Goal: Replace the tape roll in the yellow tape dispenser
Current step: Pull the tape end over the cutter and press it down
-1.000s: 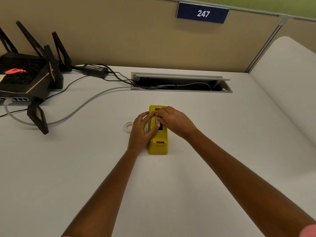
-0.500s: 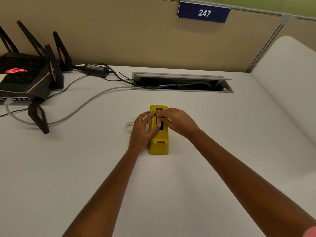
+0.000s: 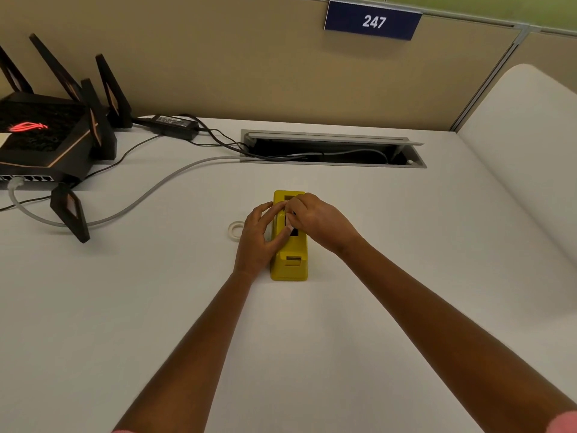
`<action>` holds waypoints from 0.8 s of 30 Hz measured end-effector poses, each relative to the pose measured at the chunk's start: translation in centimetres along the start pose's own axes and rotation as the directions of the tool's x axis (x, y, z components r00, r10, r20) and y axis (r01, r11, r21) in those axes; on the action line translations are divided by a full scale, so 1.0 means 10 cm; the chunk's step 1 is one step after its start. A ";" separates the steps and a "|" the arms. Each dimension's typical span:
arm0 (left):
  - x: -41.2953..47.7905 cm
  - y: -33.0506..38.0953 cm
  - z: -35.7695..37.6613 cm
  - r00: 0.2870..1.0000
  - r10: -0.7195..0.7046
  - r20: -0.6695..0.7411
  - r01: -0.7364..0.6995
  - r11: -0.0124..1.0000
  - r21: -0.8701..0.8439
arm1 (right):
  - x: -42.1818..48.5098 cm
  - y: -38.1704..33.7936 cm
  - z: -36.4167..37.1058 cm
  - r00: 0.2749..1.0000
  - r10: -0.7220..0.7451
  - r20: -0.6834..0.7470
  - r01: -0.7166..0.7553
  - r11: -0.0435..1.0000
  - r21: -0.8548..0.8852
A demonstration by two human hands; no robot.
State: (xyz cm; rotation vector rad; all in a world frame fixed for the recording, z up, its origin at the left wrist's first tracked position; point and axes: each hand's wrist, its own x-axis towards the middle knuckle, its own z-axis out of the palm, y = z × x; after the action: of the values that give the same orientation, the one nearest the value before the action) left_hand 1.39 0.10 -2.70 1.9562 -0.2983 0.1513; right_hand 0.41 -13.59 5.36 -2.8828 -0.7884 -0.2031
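Head view: the yellow tape dispenser (image 3: 289, 254) stands on the white worktop (image 3: 312, 354), lengthwise away from the person, its cutter end nearest them. Both hands meet over the dispenser's top slot. The left hand (image 3: 256, 242) lies against the dispenser's left flank, palm toward it, with its fingers (image 3: 268, 210) curled up over the top edge and the thumb pressed on the top near the slot; whether that grip truly clamps the body or merely steadies it cannot be told. The right hand (image 3: 318, 223) comes over the dispenser from the right, its fingertips (image 3: 292, 214) pinched close together at the slot; something small and pale shows between them, too small to name, so what this grip closes on cannot be told.

Just left of the dispenser, partly hidden behind the left hand, a whitish tape ring (image 3: 234, 229) lies flat on the worktop. Beyond the dispenser, an open cable tray (image 3: 331, 148) is set into the worktop, with dark cables inside. Far left of the dispenser sits a black router (image 3: 46, 142) with upright antennas and a red glowing logo; a grey cable (image 3: 156, 189) curves from it to the tray, and a black power brick (image 3: 173, 125) lies by the partition. On the partition, above and right of the dispenser, hangs a blue sign (image 3: 373, 21) reading 247.
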 end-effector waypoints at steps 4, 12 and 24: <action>0.01 0.01 0.00 1.000 -0.008 0.004 0.008 1.000 0.003 | 0.00 0.01 0.02 0.991 0.124 -0.041 -0.115 0.978 0.171; 0.00 0.02 -0.01 1.000 -0.012 0.002 0.012 1.000 -0.002 | -0.02 0.09 -0.08 0.981 0.184 0.068 -0.196 0.926 0.321; 0.00 0.04 -0.01 1.000 -0.021 0.008 0.021 1.000 -0.008 | -0.02 0.08 -0.08 0.987 0.145 0.070 -0.158 0.959 0.237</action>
State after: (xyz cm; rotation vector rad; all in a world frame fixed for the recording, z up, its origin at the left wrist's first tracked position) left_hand 1.24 0.09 -2.30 1.9522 -0.2825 0.1286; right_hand 0.60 -14.47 6.06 -2.7091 -0.5528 -0.0127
